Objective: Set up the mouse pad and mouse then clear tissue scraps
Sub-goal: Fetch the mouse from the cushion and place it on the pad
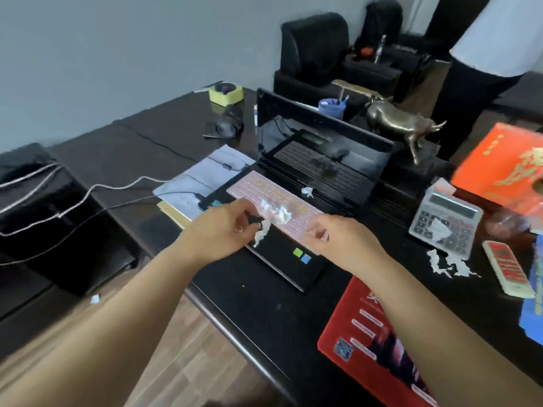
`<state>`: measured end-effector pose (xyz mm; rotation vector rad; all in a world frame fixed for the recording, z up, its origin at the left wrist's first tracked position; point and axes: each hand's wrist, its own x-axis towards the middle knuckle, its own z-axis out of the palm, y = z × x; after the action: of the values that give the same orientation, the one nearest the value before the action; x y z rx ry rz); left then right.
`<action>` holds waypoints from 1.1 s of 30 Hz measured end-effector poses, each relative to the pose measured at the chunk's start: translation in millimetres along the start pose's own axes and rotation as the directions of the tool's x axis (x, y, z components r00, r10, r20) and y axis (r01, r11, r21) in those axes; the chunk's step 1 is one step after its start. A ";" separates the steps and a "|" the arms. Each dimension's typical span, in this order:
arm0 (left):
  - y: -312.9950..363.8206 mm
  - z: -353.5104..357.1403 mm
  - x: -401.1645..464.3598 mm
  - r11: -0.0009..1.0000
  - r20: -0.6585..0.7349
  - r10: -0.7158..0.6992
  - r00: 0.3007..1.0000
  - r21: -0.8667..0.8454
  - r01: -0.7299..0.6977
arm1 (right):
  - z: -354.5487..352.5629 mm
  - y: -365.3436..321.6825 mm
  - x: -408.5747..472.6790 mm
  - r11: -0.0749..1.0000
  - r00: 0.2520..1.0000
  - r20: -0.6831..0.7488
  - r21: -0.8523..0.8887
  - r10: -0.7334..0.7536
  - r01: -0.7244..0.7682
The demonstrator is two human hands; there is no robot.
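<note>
- Red rectangular mouse pad lies on the dark desk; no mouse identifiable.
- Left hand pinches a torn white tissue strip — right hand curled, apparently empty.
- Crumpled white scraps on the pink keyboard and grey calculator — clearing barely begun.

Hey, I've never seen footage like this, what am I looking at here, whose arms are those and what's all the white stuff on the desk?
There is no machine here. A camera worn on a person's head looks down at their own bare arms over a dark desk. The left hand pinches a strip of torn tissue; the right hand hangs beside it, fingers curled, and seems to hold nothing. The white stuff is tissue scraps: a crumpled wad and a small bit on the open laptop's pink keyboard, one on the calculator, more on the desk beside it. A red mouse pad lies near the right arm.
</note>
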<state>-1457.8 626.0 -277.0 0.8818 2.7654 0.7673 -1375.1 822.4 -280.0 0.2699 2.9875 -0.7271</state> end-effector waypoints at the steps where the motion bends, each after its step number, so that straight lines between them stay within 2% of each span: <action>1: -15.9 -15.0 -7.2 0.999 -0.033 -0.044 0.998 -0.013 0.044 | 5.0 -21.6 11.0 0.999 0.999 0.005 0.006 -0.037 0.036; 5: -73.2 -58.5 -32.4 0.980 -0.110 -0.200 0.974 -0.014 0.200 | 27.7 -96.3 42.4 0.986 0.986 0.047 0.050 -0.159 0.157; 9: -127.6 -93.6 -66.7 0.955 -0.186 -0.294 0.937 -0.021 0.296 | 58.6 -164.8 71.0 0.963 0.960 0.086 0.059 -0.267 0.262; 15: -208.5 -141.3 -134.7 0.863 -0.295 -0.497 0.816 -0.075 0.499 | 109.8 -273.2 101.1 0.901 0.887 0.162 0.105 -0.433 0.421; 21: -267.9 -171.5 -192.4 0.728 -0.394 -0.668 0.632 -0.170 0.664 | 157.0 -365.8 122.5 0.797 0.757 0.261 0.100 -0.598 0.595; 25: -306.8 -188.7 -218.7 0.591 -0.417 -0.777 0.471 -0.230 0.773 | 188.8 -426.6 145.7 0.706 0.636 0.341 0.136 -0.692 0.695; 29: -343.2 -207.2 -229.8 0.486 -0.452 -0.824 0.341 -0.255 0.836 | 217.8 -480.2 173.1 0.620 0.524 0.381 0.197 -0.762 0.760; 33: -375.1 -226.7 -236.4 0.356 -0.474 -0.865 0.163 -0.352 0.866 | 244.5 -533.8 205.4 0.539 0.412 0.411 0.266 -0.814 0.799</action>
<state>-1515.8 131.4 -278.1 -1.2558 2.9597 0.8177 -1671.3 275.4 -275.7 -1.2907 2.4214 -0.7079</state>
